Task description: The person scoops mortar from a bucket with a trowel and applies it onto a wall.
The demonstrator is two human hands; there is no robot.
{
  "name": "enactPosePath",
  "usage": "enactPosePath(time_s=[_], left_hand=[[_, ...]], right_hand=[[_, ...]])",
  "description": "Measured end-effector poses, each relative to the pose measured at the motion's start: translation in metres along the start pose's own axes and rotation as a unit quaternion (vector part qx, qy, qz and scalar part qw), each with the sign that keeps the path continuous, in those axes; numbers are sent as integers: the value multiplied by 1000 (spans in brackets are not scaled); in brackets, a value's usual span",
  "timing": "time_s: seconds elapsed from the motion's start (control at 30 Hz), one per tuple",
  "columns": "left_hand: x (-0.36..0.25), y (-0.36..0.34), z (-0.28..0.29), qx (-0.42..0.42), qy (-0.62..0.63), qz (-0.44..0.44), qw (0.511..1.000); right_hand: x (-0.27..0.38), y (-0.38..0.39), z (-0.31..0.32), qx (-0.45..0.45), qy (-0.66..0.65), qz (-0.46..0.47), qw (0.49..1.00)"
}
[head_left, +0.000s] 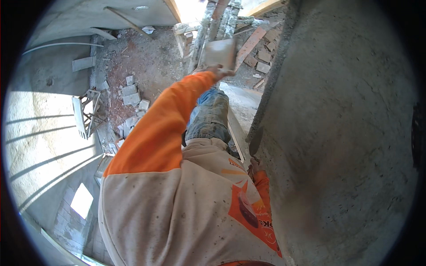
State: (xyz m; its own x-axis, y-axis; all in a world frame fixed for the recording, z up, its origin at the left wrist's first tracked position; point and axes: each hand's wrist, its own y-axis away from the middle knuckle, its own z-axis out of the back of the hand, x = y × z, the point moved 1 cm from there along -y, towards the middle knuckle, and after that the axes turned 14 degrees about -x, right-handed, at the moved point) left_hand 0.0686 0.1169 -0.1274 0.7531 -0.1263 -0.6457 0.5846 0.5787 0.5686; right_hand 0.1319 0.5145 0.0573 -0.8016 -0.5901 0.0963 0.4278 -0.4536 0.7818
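Note:
My left hand is stretched out ahead, its fingers closed on the near edge of a flat, square grey board. Motion smears the board a little, and I cannot make out any load on it. Low at my right side, my right hand grips a trowel, its dark pointed blade aimed forward. The blade lies close beside the edge of the rough grey plastered wall; whether they touch I cannot tell. The trowel's handle is mostly hidden in my fingers.
Mortar-crusted planks stand ahead, past the board. Broken bricks and a reddish plank lie at the wall's foot. To the left are concrete blocks on a dirt floor and a metal frame by a sunlit wall.

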Motion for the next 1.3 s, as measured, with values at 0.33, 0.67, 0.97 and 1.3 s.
enactPosePath(time_s=[0.33,0.67,0.97,1.3], left_hand=[[98,113,-33,170,66,126,975],[137,224,61,154,341,379,846],[162,248,71,169,394,485,762],[129,210,34,175,450,506,715]], right_hand=[[10,-5,-1,-23,128,20,991],[66,-23,-25,67,156,90,981],[88,0,-35,23,124,135,983],[17,-1,-2,0,182,48,982]])
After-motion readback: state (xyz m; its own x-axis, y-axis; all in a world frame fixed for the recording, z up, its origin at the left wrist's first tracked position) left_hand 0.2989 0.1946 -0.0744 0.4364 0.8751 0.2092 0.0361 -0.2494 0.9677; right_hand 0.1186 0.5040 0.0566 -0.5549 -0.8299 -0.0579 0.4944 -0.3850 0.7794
